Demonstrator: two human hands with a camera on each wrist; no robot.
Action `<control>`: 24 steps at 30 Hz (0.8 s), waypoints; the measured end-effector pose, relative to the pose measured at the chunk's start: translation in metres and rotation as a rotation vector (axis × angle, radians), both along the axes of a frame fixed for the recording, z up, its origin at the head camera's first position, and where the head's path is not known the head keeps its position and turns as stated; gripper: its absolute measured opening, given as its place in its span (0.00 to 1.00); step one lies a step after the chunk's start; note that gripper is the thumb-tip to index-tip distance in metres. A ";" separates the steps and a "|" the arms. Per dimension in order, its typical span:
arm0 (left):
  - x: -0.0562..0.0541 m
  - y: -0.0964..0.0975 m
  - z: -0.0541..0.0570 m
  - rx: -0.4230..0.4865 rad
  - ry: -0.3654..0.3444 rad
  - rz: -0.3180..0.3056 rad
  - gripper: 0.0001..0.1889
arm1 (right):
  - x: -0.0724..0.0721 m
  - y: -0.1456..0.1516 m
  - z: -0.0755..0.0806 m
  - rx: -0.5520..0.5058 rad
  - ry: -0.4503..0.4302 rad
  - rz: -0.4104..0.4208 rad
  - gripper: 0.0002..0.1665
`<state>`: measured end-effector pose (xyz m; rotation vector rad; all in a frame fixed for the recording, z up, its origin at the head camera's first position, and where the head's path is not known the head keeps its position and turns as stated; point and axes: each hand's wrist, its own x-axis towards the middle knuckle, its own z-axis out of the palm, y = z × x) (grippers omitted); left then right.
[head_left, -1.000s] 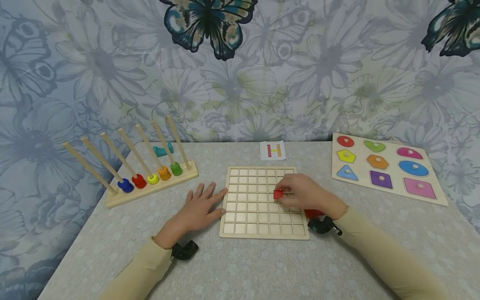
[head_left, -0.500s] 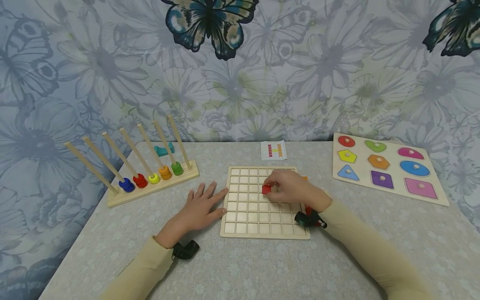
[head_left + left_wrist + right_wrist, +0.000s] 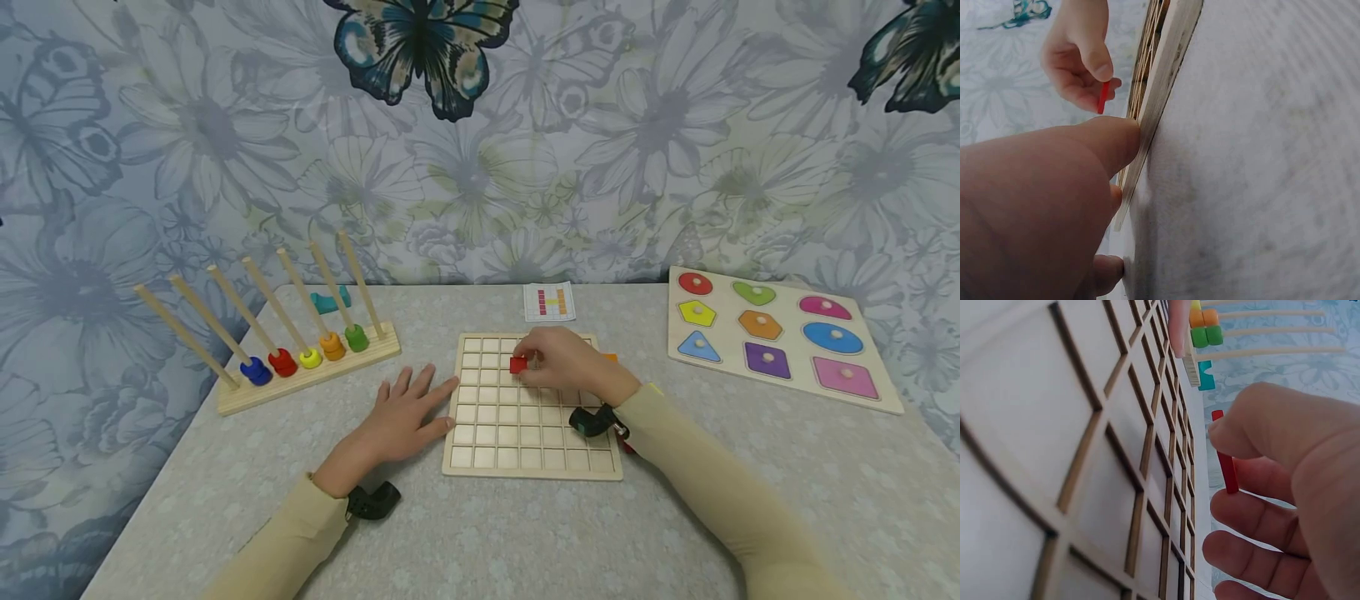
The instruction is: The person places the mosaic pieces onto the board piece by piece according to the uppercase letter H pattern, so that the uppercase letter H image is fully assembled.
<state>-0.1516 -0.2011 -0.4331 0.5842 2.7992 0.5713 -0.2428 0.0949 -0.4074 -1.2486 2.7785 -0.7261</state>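
My right hand (image 3: 566, 362) pinches a small red square tile (image 3: 518, 365) between thumb and fingers, above the upper part of a wooden grid board (image 3: 495, 435). In the right wrist view the red tile (image 3: 1227, 464) appears edge-on, raised off the board's cells. My left hand (image 3: 397, 425) lies with fingers spread on the table at the board's left edge. Its thumb (image 3: 1124, 140) touches that edge in the left wrist view. Partly hidden under the right forearm, an orange piece (image 3: 611, 357) and a red piece (image 3: 627, 447) show at the board's right side.
A pegged wooden stand (image 3: 311, 371) with coloured rings stands at the left, a teal piece (image 3: 330, 300) behind it. A small printed pattern card (image 3: 549, 302) lies behind the board. At the right lies a knobbed shape puzzle (image 3: 783, 337). A patterned wall closes the back.
My right hand has moved left and away from me across the board, carrying the red tile with it. The left hand stays in place at the board's edge.
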 end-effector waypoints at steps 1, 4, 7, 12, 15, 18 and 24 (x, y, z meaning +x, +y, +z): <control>0.000 0.000 0.000 -0.002 0.000 0.001 0.33 | -0.002 -0.001 -0.001 0.001 0.006 -0.001 0.08; 0.001 0.000 0.001 -0.001 0.002 0.003 0.33 | -0.006 -0.004 -0.003 0.003 -0.002 -0.005 0.09; 0.001 0.001 0.002 0.002 0.001 0.005 0.33 | -0.009 -0.006 -0.004 0.010 -0.014 -0.013 0.11; 0.001 0.001 0.002 -0.005 0.002 0.000 0.33 | -0.010 -0.008 -0.003 0.015 -0.036 -0.030 0.13; 0.000 0.001 0.001 -0.012 0.004 0.001 0.33 | -0.011 -0.009 -0.002 0.021 -0.039 -0.043 0.13; 0.000 0.000 0.001 -0.009 0.007 0.003 0.33 | -0.012 -0.010 -0.002 0.029 -0.045 -0.053 0.14; 0.000 0.001 0.001 -0.004 0.008 0.007 0.33 | -0.015 -0.013 -0.004 0.023 -0.053 -0.052 0.12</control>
